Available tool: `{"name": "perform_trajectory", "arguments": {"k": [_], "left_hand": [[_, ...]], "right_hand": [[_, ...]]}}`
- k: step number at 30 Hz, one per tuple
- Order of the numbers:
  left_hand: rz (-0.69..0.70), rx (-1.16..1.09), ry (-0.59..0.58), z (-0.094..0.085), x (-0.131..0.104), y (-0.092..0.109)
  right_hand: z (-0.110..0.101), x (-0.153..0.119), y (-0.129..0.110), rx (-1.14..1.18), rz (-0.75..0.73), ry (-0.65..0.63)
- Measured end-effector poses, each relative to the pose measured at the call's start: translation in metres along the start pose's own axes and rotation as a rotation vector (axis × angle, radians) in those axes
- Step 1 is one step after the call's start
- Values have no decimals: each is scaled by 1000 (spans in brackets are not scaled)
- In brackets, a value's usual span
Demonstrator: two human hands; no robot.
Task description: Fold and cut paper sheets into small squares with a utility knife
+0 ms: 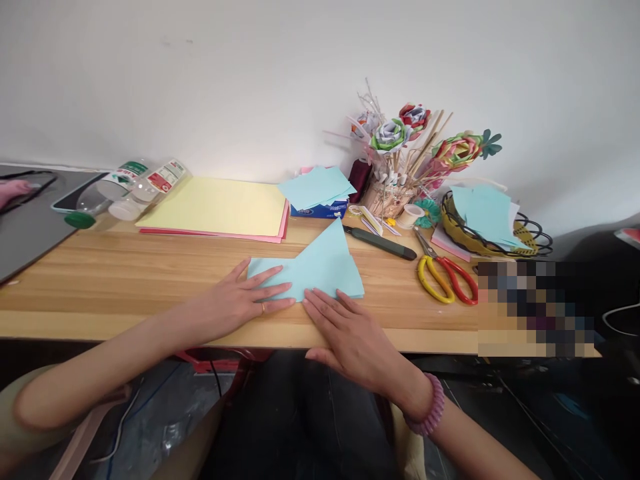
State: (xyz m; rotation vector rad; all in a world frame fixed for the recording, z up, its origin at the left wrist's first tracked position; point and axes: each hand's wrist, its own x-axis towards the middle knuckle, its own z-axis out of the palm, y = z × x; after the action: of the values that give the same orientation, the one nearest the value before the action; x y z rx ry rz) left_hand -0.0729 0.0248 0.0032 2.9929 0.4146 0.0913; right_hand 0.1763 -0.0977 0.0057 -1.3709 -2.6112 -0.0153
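Observation:
A folded sheet of light blue paper [327, 260] lies on the wooden table near its front edge, with one pointed corner sticking up toward the wall. My left hand [245, 297] rests flat on the paper's left part, fingers spread. Along the paper's lower edge, right of the middle, lie the outstretched fingers of my right hand [345, 333]. Its thumb hangs by the table edge. Neither hand grips anything. A dark green craft knife [383, 243] lies just beyond the paper, and scissors [443, 273] with yellow and red handles lie to the right.
At the back left are a stack of coloured paper [220, 207] and two plastic bottles [150, 187]. More blue sheets lie on a blue box [320, 208] and in a woven basket [530, 247]. Paper flowers [393, 135] stand in a jar. A thread spool [410, 215] sits nearby.

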Motion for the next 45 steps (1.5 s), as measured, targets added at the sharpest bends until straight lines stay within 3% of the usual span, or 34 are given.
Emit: {"name": "perform_trajectory", "arguments": {"k": [11,18,24,29,33,39,41,45], "left_hand": [[17,46,61,-1,-5,10],[-2,37,68,-7,-34,-3],[-72,65,8,-7,-54,-12],[-112,31,-3,-6,-51,-11],[-108,53,-80,-11,-45,-13],[-45,126,-99,-15,-40,-19],[-27,136,-80,-15,-40,-19],[24,151,-38,-14,-42,-17]], "right_hand": [[-1,0,0,57,25,24],[-3,-13,10,-10,70,12],[-10,-48,36,-140,203,30],[-8,-56,43,-169,202,30],[-6,-57,43,-193,174,60],[-12,-26,8,-157,40,124],[-8,-4,-10,-75,-32,97],[9,33,-33,61,-28,78]]}}
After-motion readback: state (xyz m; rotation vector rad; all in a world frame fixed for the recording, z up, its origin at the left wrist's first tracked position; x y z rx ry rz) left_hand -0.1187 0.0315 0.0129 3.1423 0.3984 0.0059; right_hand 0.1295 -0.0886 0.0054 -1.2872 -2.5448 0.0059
